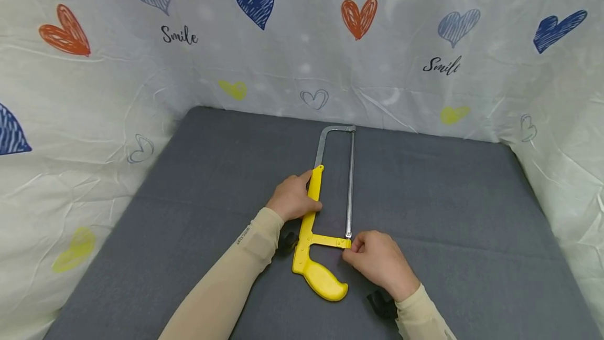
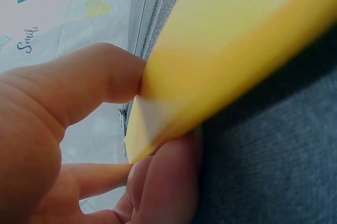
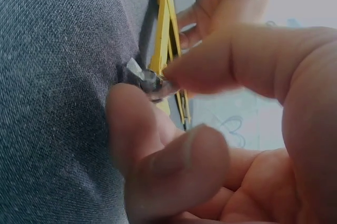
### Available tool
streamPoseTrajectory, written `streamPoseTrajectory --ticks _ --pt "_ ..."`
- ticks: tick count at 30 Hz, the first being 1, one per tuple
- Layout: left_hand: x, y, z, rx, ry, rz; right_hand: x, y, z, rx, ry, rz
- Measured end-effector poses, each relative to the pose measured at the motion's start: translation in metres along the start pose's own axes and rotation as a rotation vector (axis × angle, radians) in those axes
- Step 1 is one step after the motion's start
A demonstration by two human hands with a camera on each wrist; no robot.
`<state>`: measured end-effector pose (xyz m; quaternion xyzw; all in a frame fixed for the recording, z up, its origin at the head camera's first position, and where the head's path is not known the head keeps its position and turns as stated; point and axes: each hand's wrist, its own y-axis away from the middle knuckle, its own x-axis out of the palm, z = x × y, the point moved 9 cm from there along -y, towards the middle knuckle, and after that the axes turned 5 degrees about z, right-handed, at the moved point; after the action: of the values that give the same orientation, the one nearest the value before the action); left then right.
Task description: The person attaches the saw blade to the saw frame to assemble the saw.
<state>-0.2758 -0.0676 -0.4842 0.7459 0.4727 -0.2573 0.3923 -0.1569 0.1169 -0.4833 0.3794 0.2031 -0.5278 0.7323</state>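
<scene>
A hacksaw [image 1: 305, 235] with a yellow handle and back lies on the grey cloth, its metal front bow [image 1: 322, 146] pointing away from me. Its blade [image 1: 351, 182] runs along the right side. My left hand [image 1: 290, 198] grips the yellow back, thumb on one side and fingers curled under the other in the left wrist view. At the near end of the blade, beside the yellow crosspiece [image 1: 327, 241], my right hand [image 1: 379, 260] pinches a small metal wing nut [image 3: 149, 80] between thumb and fingers. In the head view the fingers hide that nut.
Grey cloth [image 1: 448, 198] covers the table. A white curtain [image 1: 292, 56] printed with hearts and "Smile" hangs behind it and at both sides. Dark wrist camera mounts [image 1: 381, 304] sit under the wrists, close over the cloth.
</scene>
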Motion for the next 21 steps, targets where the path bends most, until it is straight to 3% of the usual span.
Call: streamPoseTrajectory --ticks 21 --pt "-0.0006 0.0005 0.0016 -0.005 -0.010 -0.013 -0.0018 0.0026 -0.0019 0.002 0.002 0.027"
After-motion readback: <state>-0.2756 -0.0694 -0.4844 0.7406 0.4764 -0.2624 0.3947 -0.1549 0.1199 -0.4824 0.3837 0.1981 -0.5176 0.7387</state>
